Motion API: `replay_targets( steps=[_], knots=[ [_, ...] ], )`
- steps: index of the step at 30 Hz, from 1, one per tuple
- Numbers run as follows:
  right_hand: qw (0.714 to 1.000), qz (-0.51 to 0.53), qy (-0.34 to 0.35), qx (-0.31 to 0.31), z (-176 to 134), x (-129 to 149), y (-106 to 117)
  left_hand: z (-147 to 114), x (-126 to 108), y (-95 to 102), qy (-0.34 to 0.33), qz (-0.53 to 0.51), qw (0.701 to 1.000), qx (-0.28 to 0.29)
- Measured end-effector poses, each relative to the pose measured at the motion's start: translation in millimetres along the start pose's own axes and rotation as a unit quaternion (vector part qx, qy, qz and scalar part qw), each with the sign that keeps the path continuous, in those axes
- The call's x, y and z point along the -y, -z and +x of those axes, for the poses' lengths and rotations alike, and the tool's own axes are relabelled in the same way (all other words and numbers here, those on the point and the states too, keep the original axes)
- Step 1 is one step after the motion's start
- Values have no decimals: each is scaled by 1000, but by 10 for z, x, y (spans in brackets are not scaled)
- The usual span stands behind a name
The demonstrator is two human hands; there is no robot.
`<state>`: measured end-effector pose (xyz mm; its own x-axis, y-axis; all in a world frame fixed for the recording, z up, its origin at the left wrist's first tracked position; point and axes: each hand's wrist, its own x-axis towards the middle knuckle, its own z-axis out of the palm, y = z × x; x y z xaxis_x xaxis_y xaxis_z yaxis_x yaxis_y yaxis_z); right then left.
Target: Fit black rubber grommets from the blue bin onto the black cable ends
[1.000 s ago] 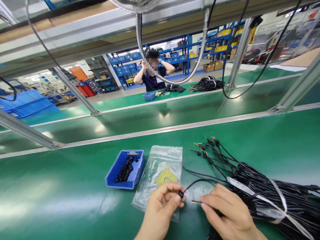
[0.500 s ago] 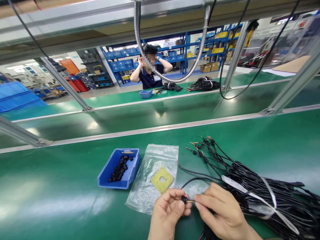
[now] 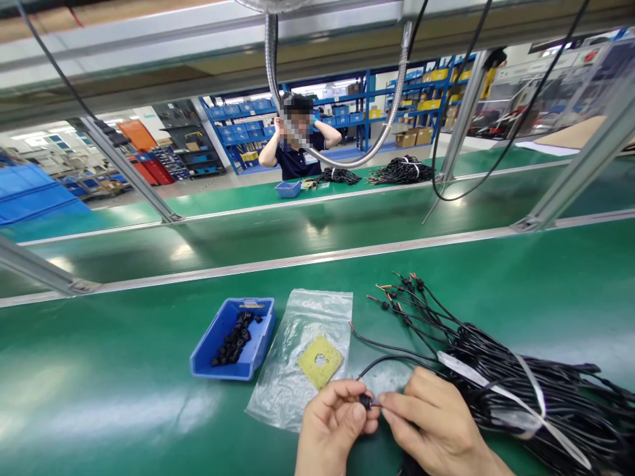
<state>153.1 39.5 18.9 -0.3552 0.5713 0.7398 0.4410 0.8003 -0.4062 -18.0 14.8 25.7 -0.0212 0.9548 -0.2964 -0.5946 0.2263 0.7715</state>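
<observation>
My left hand pinches a small black cable fitting between thumb and fingers. Thin coloured wires come out of the fitting's right side. My right hand is closed on the ends of those wires, close to the left fingertips. Beside the right hand lies a bundle of black cables, tied with a white strap. Several of its cable ends show bare coloured wires and black fittings. Just beyond my left hand is a clear plastic bag with a yellow square piece that has a round hole.
A blue bin of small black parts stands left of the bag on the green table. Metal posts and a hanging flexible metal conduit are ahead. Across the bench a person has both hands raised to the head.
The view has shifted slightly. My right fingertips sit a little closer to the black fitting, and less of the wires shows between my hands.
</observation>
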Motion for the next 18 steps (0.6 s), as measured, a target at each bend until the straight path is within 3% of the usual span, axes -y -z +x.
replay_targets(
  steps=[18],
  knots=[
    [999, -16, -10, 26, 36, -2, 11, 7, 40, 33, -30, 37, 999, -1]
  ],
)
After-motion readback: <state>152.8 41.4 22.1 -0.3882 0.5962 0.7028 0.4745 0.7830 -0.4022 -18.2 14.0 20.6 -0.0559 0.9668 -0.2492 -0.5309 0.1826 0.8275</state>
